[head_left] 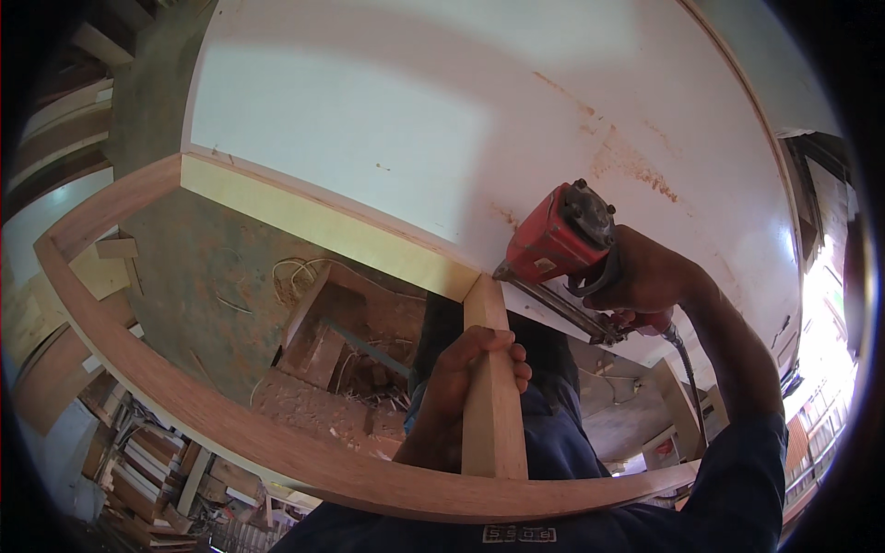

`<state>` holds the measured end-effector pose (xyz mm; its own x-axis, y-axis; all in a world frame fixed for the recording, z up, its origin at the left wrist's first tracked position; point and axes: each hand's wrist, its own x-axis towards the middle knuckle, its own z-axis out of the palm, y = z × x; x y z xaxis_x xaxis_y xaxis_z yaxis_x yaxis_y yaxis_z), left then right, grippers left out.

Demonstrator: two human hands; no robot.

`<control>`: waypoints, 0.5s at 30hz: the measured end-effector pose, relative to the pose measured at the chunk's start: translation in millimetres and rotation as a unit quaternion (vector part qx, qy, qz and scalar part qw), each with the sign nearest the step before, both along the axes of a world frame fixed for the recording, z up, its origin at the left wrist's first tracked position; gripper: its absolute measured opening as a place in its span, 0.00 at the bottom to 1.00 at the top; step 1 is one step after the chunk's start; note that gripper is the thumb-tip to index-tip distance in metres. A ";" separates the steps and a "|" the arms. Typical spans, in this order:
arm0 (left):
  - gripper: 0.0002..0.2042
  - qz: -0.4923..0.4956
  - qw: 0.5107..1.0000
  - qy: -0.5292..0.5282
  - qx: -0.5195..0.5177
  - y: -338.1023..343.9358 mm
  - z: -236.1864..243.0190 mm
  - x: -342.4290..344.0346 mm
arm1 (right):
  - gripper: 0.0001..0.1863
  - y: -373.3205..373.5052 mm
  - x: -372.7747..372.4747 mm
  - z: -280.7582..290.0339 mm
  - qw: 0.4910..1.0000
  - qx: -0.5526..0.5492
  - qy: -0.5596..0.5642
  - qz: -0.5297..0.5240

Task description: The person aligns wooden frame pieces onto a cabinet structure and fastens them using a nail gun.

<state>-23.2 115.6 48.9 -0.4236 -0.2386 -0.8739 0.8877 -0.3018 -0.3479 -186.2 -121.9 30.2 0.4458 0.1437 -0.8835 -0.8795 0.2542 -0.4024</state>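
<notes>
At the centre of the view, our left hand (466, 373) was clenched around one upright wooden batten (491, 396), which ran from the curved front rail (230, 429) at 6 o'clock up to the pale edge strip (313, 217) of the white panel (415, 111) at 12 o'clock. At 2 o'clock our right hand (645, 276) grasped the handle of one red nail gun (558, 235), its nose pressed against the top end of the batten where it met the panel. We judged the frame partly built: the rail, the edge strip and the left side piece already stood joined, and the batten sat in place between them; whether it was fastened yet we could not tell. We counted one batten, one nail gun and one white panel. Below the frame, at 7 o'clock, lay the floor (184, 267) with a wooden box (336, 323) of shavings
</notes>
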 end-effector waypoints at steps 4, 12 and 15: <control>0.14 0.013 1.000 0.020 -0.020 6.4 -6.4 -0.7 | 0.16 5.7 -8.2 0.1 0.999 -0.029 -0.045 0.006; 0.13 0.103 0.985 0.109 -0.084 14.7 -26.8 0.7 | 0.23 5.4 -14.6 35.2 0.994 -0.069 -0.081 0.006; 0.14 0.141 0.980 0.054 -0.133 21.5 -31.0 -2.5 | 0.23 -3.5 -44.5 75.7 0.989 -0.116 -0.088 0.012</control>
